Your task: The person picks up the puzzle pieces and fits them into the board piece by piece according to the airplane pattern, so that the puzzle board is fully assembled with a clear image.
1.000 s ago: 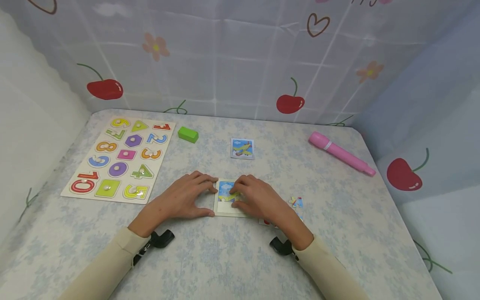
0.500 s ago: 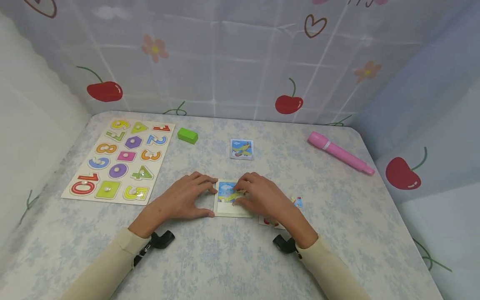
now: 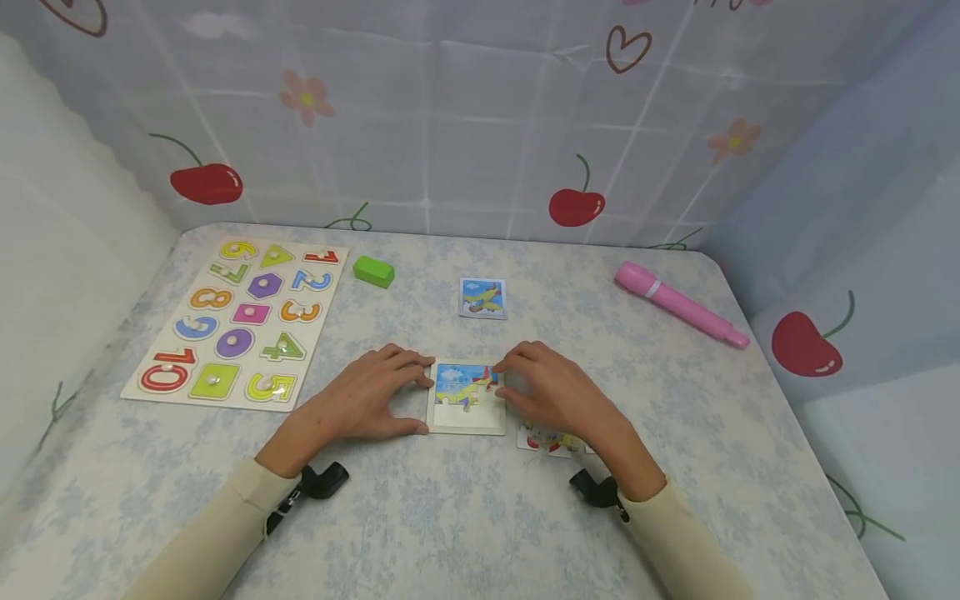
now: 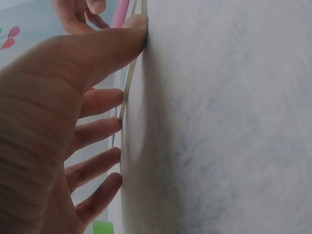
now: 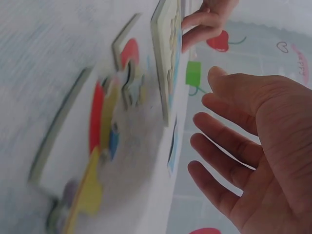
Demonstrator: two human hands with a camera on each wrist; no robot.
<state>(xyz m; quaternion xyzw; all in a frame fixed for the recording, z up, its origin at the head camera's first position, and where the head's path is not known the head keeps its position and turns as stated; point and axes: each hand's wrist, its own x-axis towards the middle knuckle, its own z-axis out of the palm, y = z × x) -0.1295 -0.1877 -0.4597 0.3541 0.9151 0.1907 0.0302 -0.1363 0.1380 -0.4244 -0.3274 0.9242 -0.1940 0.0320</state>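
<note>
"Left hand [image 3: 367,393]?"
"Fingers extended, touching the pale rectangular puzzle tray [image 3: 480,419] on the blue-mottled white counter [image 3: 427,517]."
"Right hand [image 3: 558,387]?"
"Empty, fingers spread, by the tray's right edge."
"Step?"
"Assembly, I judge; lower part mostly bare. Next calls for a loose red-and-white jigsaw piece [image 3: 531,439]."
"Writing?"
"Numerals, cream rectangular board [image 3: 223,317]; 'HAPPY', cherry-print curtain [image 5: 258,53]."

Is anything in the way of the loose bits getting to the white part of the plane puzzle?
Nothing visible blocks them. Between the loose pieces and the white part of the plane puzzle there's only some tablecloth and the puzzle's edge. The right hand is close by, at the puzzle's right side.
</note>
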